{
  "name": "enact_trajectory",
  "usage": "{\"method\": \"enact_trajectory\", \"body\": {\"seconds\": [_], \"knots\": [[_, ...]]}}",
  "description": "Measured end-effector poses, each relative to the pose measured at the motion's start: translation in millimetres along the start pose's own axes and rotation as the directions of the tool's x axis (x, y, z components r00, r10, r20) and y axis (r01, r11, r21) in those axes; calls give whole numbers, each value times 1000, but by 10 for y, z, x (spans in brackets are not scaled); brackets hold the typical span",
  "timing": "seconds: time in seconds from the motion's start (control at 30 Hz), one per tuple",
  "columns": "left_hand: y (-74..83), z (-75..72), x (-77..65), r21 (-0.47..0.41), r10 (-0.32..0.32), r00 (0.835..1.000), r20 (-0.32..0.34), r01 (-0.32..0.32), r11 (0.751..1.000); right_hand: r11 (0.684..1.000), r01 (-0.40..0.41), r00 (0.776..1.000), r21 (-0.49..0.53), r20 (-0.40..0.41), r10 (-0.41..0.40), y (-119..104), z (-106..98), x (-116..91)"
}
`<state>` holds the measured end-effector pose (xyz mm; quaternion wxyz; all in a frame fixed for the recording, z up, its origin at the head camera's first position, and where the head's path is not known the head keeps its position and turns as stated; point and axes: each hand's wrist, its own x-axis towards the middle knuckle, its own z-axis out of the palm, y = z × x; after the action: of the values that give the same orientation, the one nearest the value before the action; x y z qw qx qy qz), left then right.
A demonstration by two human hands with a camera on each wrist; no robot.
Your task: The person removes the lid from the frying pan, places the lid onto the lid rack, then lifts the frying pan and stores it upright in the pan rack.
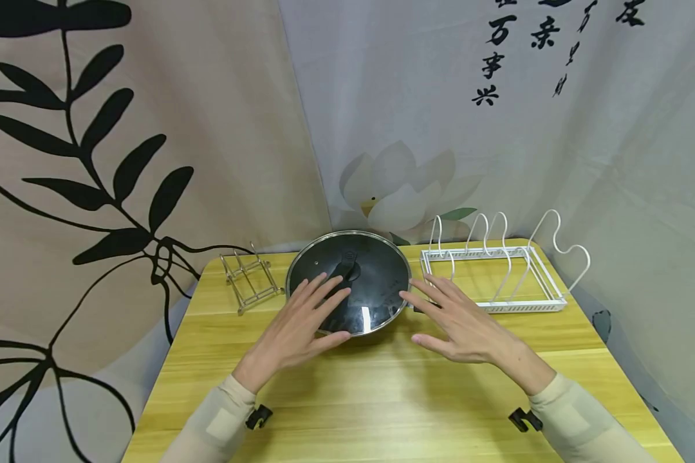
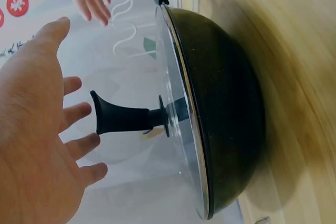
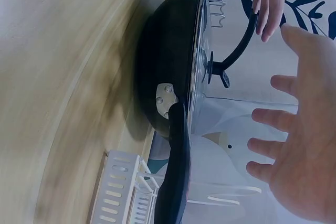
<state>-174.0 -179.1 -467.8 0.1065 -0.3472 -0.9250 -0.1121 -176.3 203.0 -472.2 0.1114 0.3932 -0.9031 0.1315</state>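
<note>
A dark wok (image 2: 226, 114) stands on the wooden table, covered by a glass lid (image 1: 376, 263) with a metal rim. From the lid's middle rises a black upright handle (image 2: 123, 118). My left hand (image 1: 298, 328) hovers at the lid's near left side, fingers spread and straight, fingertips close to that handle. On the other side, my right hand (image 1: 460, 321) is held up with spread fingers, near the wok's long black side handle (image 3: 176, 171). In the head view that side handle is mostly hidden behind the right hand. Neither hand holds anything.
To the wok's left stands a small metal wire rack (image 1: 259, 297). A white rack (image 1: 521, 307) with tall curved wire dividers sits at the back right, beside the side handle. Behind the table (image 1: 347, 411) hangs a printed curtain (image 1: 237, 128).
</note>
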Motion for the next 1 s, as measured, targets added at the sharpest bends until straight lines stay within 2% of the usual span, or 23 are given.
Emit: {"method": "enact_trajectory", "body": {"seconds": [0.1, 0.33, 0.57, 0.8, 1.0], "knots": [[-19, -1, 13, 0, 5, 1000, -18, -5, 1000, 1000, -14, 1000, 0, 7, 14, 5, 0, -23], [-45, -15, 36, 10, 1, 1000, -11, -1, 1000, 999, -37, 999, 4, 21, 37, 16, -26, -65], [-68, -20, 65, 18, 4, 999, -39, -4, 1000, 999, -40, 999, -8, -1, 40, 64, -10, -112], [-79, -34, 96, -6, -54, 998, -10, 54, 999, 998, -60, 998, -22, -6, 59, 92, -6, -170], [-81, -57, 120, -19, -97, 995, -27, 96, 995, 997, -70, 997, -28, -14, 70, 112, -13, -226]]}}
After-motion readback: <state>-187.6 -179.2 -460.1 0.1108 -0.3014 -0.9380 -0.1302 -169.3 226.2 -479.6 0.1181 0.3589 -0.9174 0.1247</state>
